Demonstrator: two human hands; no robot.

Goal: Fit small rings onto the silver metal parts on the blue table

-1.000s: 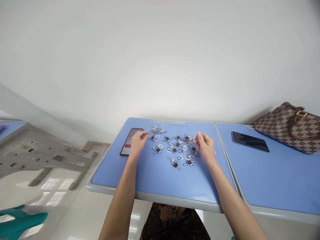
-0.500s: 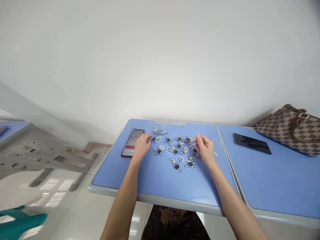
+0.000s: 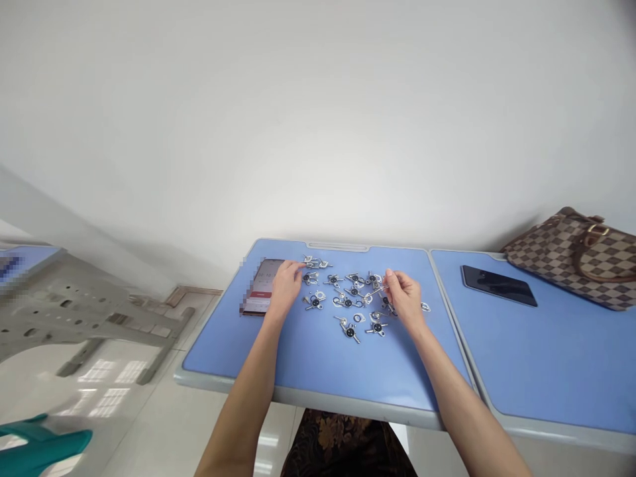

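At the far left, off your work, lie a teal chair (image 3: 42,445) and an overturned grey desk frame (image 3: 99,311). On the blue table (image 3: 318,371), a red-edged phone (image 3: 262,288) sits just left of your left hand (image 3: 285,286). That hand's fingers are curled and its fingertips reach the far-left edge of the small metal pieces (image 3: 348,311). Whether it has pinched one is too small to tell. The pieces are scattered mid-table between your hands, some touching or overlapping. Pick from the loose edge of the scatter rather than from the tangle, and lift straight up so neighbours are not dragged along. Your right hand (image 3: 406,299) is closed in a fingertip pinch on a thin silver piece (image 3: 377,289), held just above the right side of the scatter. Grip it near its end with a light, steady pinch. If you rest your wrist on the table, the tip should not wander. One stray piece lies just right of that hand, so mind your sleeve-side sweep. On the neighbouring blue table (image 3: 546,371) to the right lie a black phone (image 3: 498,285) and a checkered handbag (image 3: 576,255), well apart from your work.
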